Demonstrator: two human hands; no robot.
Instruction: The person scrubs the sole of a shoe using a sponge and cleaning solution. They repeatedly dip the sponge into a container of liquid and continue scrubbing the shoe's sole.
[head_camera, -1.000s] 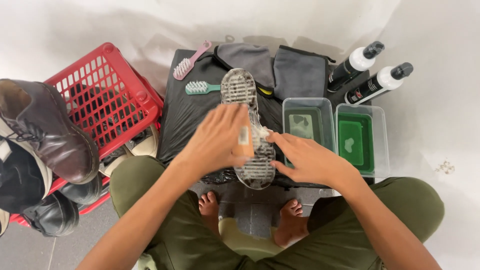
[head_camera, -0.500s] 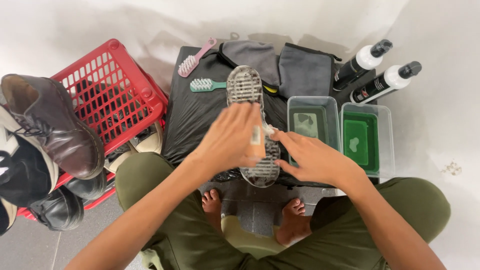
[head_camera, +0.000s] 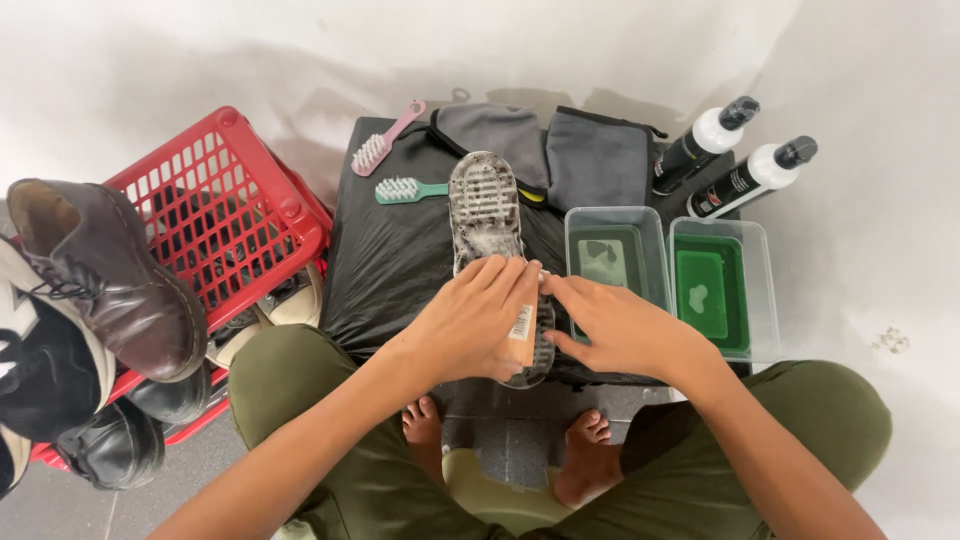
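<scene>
The left hand (head_camera: 478, 322) grips a wooden-backed brush (head_camera: 521, 335) on the upturned shoe sole (head_camera: 492, 232); the right hand (head_camera: 612, 325), fingers spread, steadies the heel end. Foam covers the sole's toe half, at 12 o'clock, so scrubbing looks well underway, rinsing not yet done. Two water tubs (head_camera: 720, 290) sit at 3 o'clock, a red basket (head_camera: 225, 215) at 9.

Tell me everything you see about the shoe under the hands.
The shoe lies sole up on the black plastic sheet, lengthwise away from the person. Its grey treaded sole looks wet and foamy. The left hand covers its near end, pressing a brush on it; the right hand touches its side.
</scene>
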